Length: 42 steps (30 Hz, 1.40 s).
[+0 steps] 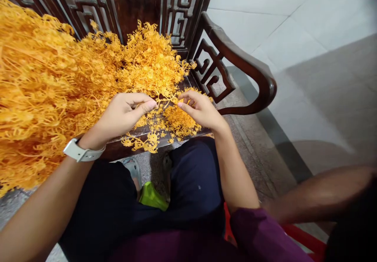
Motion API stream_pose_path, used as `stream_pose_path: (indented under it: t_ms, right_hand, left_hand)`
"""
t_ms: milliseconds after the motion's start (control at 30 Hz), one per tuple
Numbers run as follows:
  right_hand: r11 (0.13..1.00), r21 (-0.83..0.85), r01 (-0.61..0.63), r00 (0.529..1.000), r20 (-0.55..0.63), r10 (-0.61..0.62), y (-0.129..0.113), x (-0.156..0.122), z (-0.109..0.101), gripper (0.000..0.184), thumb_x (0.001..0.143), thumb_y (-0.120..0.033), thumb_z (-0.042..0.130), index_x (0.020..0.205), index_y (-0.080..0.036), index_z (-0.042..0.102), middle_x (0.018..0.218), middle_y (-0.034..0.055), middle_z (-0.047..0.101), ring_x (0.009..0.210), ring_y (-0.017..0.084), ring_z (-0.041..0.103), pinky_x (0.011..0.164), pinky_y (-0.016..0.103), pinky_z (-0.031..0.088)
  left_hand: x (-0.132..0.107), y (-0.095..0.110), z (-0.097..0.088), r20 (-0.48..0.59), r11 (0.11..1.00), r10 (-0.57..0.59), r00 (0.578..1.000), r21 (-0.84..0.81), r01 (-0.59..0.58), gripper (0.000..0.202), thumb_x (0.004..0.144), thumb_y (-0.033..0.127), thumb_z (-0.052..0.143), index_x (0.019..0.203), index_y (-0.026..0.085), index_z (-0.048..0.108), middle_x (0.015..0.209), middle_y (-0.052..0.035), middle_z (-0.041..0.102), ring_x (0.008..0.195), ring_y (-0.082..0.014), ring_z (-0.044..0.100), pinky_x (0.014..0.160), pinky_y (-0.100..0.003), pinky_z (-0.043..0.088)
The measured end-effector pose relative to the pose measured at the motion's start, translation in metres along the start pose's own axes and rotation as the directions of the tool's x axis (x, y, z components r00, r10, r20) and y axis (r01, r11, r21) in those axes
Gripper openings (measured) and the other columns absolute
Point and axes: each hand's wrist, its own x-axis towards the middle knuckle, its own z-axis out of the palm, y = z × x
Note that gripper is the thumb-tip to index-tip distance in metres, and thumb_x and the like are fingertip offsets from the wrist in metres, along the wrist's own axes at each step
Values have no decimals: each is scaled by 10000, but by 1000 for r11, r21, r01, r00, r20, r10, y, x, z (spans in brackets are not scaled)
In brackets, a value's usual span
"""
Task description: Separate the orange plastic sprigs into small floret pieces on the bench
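A big heap of orange plastic flower sprigs (53,85) covers the seat of a dark carved wooden bench (235,57). My left hand (123,114), with a white watch at the wrist, pinches a thin orange sprig (165,103) between thumb and fingers. My right hand (198,109) pinches the same sprig from the other side, a short gap away. More loose orange sprigs (147,140) hang over the bench's front edge just below my hands.
The bench armrest (259,77) curves round to the right of my right hand. Pale floor tiles (294,30) lie beyond it. My dark trousers and a green sandal (153,197) are below. Another person's arm (324,195) reaches in at the lower right.
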Motion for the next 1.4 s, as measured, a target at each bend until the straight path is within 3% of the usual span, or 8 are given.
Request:
stream_pose_path:
  t_ms: [200,400,600,767,900,1033,1233,1400]
  right_hand:
    - [941,337,19,968,-242,67,-29,1,10,570,1089,-662,382,1093,-237,761,971,48,679,852,172,594,771,333,478]
    - [879,477,19,999,25,-35,-57,-3,13,387,990,-572,689,881,-205,748,828,10,679,758,144,585,747,317,480]
    - [827,562,22,998,31,-48,-59,-6,12,417,982,-599,681,941,-193,768,871,25,697,752,137,593,709,300,502]
    - [784,620,4,999,23,-23,-51,-3,14,371,830,-455,901,1057,-184,789,1032,41,749,867,142,638,779,291,511]
    - [726,687,2,994,-81,74,-45,0,17,296,895,-479,838,882,-190,770,823,11,704,728,118,573,697,283,469]
    - [565,825,-31,970,-111,215,-47,1,17,348,823,-498,890,801,-199,714,789,6,669,701,118,541,650,270,435]
    - [179,976,-120,971,77,227,-52,2,12,344,901,-438,801,761,-180,621,721,-15,493,588,96,365,546,245,305]
    - [134,972,-194,973,173,156,-52,-2,6,375,932,-393,767,691,-171,584,714,-16,405,613,112,306,565,261,254]
  left_hand:
    - [-4,3,3,35,998,28,999,-58,-26,272,968,426,675,965,215,846,980,-44,829,868,-188,726,806,-265,542]
    - [-5,5,5,107,998,59,993,-35,-55,305,995,427,641,975,189,831,926,-34,815,809,-160,701,756,-244,521]
    - [-3,2,5,94,996,76,993,-47,-72,343,1016,428,615,883,152,772,778,-16,718,707,-132,604,669,-243,452]
    - [-1,-3,4,48,996,84,995,-37,-82,359,1024,422,599,815,153,714,689,12,603,645,-115,514,611,-247,378]
    - [-3,-3,5,212,986,108,971,103,-132,365,1046,408,568,776,177,648,656,33,565,601,-105,486,620,-268,339]
    - [-7,7,14,414,920,119,902,294,-257,409,1072,372,495,705,191,484,590,35,445,552,-121,426,620,-315,260]
    - [-19,22,23,398,889,257,881,262,-377,392,1110,332,422,740,204,445,631,27,492,588,-136,489,632,-321,282]
    - [-18,19,7,430,901,265,863,207,-380,416,1114,352,418,726,202,425,623,31,490,588,-126,492,624,-308,296]
